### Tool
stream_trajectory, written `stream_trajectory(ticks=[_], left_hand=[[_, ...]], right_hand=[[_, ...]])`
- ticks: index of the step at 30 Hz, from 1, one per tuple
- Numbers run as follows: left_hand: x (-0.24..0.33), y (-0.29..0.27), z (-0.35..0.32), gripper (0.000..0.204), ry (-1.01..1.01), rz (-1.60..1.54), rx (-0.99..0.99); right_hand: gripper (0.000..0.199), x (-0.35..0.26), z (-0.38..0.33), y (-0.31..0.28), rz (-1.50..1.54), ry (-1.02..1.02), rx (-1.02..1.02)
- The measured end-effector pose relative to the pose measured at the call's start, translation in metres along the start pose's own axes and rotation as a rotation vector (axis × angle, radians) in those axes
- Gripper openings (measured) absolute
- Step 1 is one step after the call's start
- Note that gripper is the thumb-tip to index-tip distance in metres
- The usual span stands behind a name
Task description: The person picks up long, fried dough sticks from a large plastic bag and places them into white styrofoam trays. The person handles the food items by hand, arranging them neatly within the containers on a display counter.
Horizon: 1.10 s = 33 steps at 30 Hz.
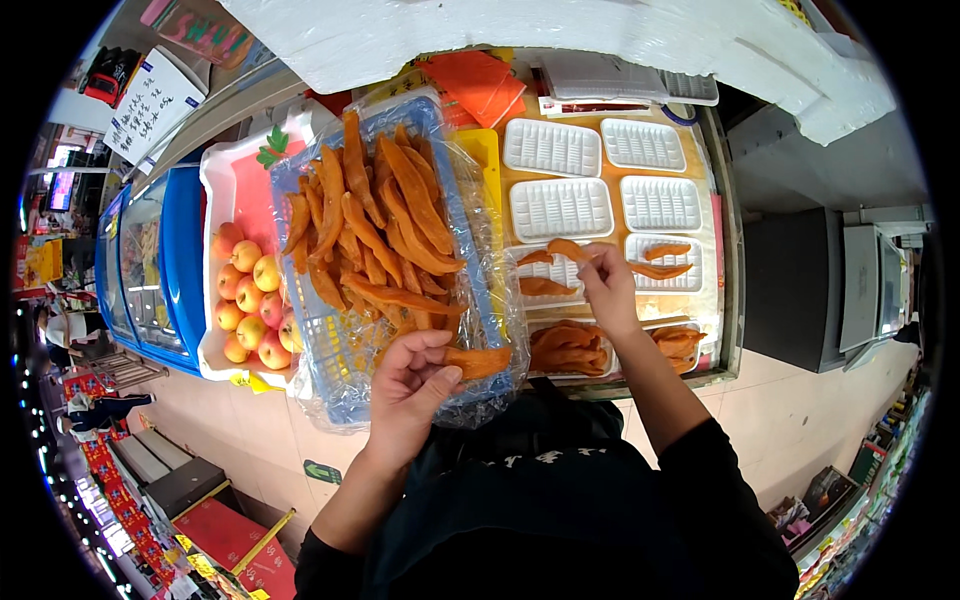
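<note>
Orange strips that look like dried sweet potato (405,205) are heaped in a blue plastic basket (432,115) lined with clear film. Over the basket's near edge, my left hand (412,385) is closed, thumb and curled fingers gripping one dried sweet potato strip (480,361). My right hand (607,285) pinches another strip (566,249) above a white ribbed tray (565,270), where a few strips lie. To its right, a similar tray (694,248) bears two strips. Nearer me, two trays hold piled strips (568,348), the right one partly behind my forearm.
Several bare white trays (552,148) stand in rows farther back on the table. Left of the basket, apples (250,290) fill a white foam box (215,180). White foam (560,30) overhangs the far edge. A dark cabinet (795,290) stands right, a blue freezer (180,260) left.
</note>
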<state>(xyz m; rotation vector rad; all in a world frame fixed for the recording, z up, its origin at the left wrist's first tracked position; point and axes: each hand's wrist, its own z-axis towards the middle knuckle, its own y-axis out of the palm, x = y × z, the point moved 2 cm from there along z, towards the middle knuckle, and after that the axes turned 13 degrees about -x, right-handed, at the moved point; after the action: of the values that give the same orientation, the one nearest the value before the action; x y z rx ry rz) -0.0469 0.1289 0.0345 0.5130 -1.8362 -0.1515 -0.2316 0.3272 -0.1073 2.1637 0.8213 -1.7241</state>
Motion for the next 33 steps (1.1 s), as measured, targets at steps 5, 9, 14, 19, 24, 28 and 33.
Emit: stream_trajectory(ticks=[5, 9, 14, 19, 24, 28, 33], left_hand=[[-0.009, 0.013, 0.003, 0.021, 0.025, 0.057, -0.128], [-0.010, 0.020, 0.002, 0.017, 0.004, 0.237, -0.193], [-0.012, 0.008, 0.001, 0.016, 0.083, 0.455, -0.086], [-0.013, -0.001, -0.006, 0.016, 0.037, 0.446, -0.011], [-0.012, 0.000, -0.006, 0.013, 0.035, 0.509, -0.023], [-0.013, -0.005, -0.008, 0.012, 0.020, 0.456, -0.002], [-0.010, -0.037, -0.014, 0.010, 0.065, 0.585, 0.141]], right_hand=[[0.032, -0.106, -0.059, 0.030, 0.313, -0.239, -0.677], [0.020, -0.105, -0.065, 0.029, 0.324, -0.129, -0.715], [0.011, -0.018, -0.012, -0.020, 0.103, -0.033, -0.263], [0.020, 0.047, 0.022, -0.022, -0.686, -0.137, -0.136], [0.034, 0.034, 0.029, -0.009, -0.919, 0.001, -0.111], [0.040, 0.038, 0.037, -0.011, -0.927, -0.080, -0.164], [0.033, 0.035, 0.044, -0.017, -0.869, -0.165, -0.246]])
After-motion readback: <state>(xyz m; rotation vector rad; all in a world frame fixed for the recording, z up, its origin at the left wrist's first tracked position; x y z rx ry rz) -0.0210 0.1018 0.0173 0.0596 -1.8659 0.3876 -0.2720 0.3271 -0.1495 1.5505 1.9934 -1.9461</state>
